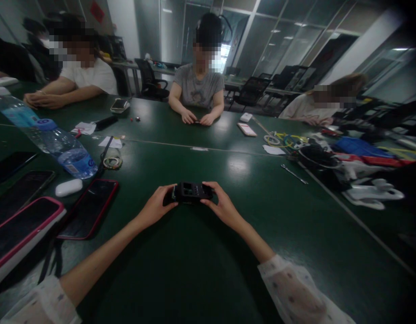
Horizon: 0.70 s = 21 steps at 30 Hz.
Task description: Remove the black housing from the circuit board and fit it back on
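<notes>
A small black device (pixel 189 191) with a square opening and a row of small marks on its face lies between my hands at the middle of the green table (pixel 194 261). I cannot make out its exact kind. My left hand (pixel 160 201) pinches its left end between thumb and fingers. On the right end, the thumb and fingers of my right hand (pixel 220 202) close in the same way. Parts of both ends are hidden by my fingers.
Phones (pixel 93 209), a white earbud case (pixel 69 187) and water bottles (pixel 64 150) stand or lie at left. A wrench (pixel 294 174), cables (pixel 285 140) and a white tool-like object (pixel 373 192) lie at right. Several people sit around the table, one person (pixel 198 87) directly opposite.
</notes>
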### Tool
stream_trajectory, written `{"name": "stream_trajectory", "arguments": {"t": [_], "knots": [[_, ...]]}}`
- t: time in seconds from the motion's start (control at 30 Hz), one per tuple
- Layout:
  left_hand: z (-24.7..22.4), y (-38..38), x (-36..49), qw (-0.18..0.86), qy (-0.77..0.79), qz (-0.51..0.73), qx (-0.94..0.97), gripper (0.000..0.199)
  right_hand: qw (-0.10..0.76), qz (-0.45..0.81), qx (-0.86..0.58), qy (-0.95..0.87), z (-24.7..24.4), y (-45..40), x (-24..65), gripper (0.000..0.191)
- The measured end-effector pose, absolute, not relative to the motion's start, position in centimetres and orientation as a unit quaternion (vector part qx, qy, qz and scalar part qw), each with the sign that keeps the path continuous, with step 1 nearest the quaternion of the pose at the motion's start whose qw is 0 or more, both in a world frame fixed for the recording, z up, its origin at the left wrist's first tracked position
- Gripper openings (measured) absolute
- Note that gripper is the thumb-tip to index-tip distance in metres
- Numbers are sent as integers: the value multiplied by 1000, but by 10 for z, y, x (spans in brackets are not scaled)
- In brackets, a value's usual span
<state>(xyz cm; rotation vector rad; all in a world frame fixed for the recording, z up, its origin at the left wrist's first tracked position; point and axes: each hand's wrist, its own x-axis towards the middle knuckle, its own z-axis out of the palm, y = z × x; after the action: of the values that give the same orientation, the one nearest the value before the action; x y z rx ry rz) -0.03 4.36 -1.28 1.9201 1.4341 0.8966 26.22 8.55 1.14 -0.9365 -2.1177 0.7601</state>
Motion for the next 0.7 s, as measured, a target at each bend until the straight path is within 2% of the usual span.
{"name": "stream_trajectory", "arguments": {"t": [0.2,0.53,0.7], "knots": [[-19,47,-1,290,529,354,715,65,345,291,-361,-816,16,88,253,47],[-14,47,-1,294,534,339,716,65,298,348,-348,-818,24,100,260,49],[-16,47,-1,293,539,339,713,67,286,337,-327,-835,30,102,253,48]]}}
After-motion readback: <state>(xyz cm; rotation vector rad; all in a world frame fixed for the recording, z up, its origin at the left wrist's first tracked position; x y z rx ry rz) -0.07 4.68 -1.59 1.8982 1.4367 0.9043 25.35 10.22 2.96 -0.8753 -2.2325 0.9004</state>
